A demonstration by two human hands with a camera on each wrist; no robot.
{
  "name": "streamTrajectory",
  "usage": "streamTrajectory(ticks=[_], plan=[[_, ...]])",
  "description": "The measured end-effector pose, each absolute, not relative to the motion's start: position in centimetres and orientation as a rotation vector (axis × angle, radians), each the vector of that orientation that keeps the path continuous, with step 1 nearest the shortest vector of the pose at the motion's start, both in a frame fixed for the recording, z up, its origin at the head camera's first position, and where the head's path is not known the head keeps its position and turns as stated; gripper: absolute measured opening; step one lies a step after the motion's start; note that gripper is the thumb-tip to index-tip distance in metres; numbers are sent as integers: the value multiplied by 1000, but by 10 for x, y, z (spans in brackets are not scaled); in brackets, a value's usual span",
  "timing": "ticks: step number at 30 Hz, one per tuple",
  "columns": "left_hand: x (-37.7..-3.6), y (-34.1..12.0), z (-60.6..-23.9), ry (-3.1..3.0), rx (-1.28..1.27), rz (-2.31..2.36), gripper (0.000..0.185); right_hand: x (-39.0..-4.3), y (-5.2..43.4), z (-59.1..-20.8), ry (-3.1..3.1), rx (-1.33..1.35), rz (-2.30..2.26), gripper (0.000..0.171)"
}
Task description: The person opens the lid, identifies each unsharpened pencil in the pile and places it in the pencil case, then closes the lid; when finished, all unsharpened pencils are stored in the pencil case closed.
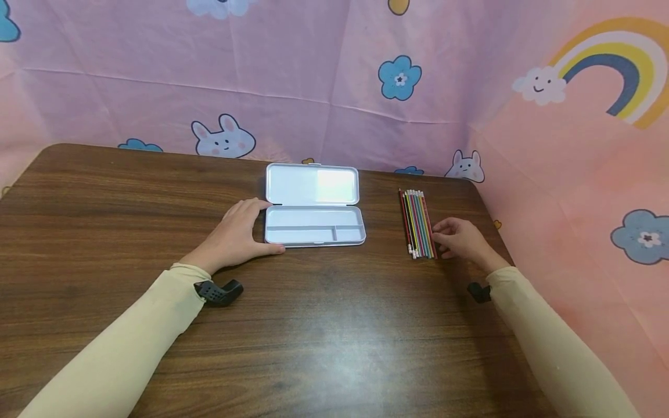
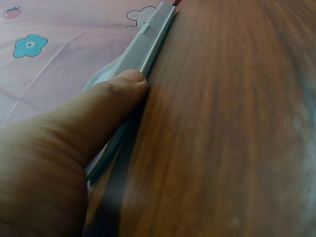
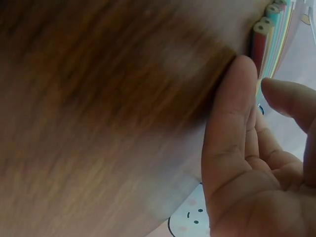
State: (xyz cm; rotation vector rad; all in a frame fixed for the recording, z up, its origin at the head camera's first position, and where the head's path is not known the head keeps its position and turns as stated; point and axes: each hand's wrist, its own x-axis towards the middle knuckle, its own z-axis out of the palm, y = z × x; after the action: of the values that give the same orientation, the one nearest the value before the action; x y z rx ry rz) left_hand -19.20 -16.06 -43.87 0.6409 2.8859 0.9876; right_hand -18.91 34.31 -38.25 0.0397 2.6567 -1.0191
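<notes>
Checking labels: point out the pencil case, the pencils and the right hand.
Pencil case (image 1: 305, 217): head view, on the floor of its long rear compartment.
Pencils (image 1: 417, 223): head view, on the shafts, mid-bundle.
Right hand (image 1: 461, 239): head view, on the back of it.

Cream sleeves (image 1: 120, 342), black wrist devices (image 1: 219, 293)

Before you stands a dark brown wood-grain table (image 1: 334, 331) with pale light shining on its surface, and behind it hangs a creased pink-lilac cloth backdrop (image 1: 292, 64) printed with blue flowers, white rabbits and a rainbow.
</notes>
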Motion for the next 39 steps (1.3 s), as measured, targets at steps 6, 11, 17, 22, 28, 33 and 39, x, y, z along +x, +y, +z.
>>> streamTrajectory(ticks=[6,11,17,22,28,33,39], plan=[[-190,-160,-439,2880,637,988,102,-190,342,-382,2639,79,-983,32],[-190,-160,-440,2882,643,983,101,-191,343,-379,2660,115,-892,34],[-190,-160,-439,2880,653,991,101,-188,346,-375,2713,116,-822,38],[-191,-160,-440,2886,653,987,101,-184,344,-375,2725,59,-800,39],[-192,-161,-440,2891,655,988,99,-184,341,-375,2795,13,-691,37],[-190,-160,-439,2887,650,981,99,-184,345,-373,2819,17,-567,38],[-189,-160,-437,2890,650,978,98,-185,349,-376,2833,10,-584,34]])
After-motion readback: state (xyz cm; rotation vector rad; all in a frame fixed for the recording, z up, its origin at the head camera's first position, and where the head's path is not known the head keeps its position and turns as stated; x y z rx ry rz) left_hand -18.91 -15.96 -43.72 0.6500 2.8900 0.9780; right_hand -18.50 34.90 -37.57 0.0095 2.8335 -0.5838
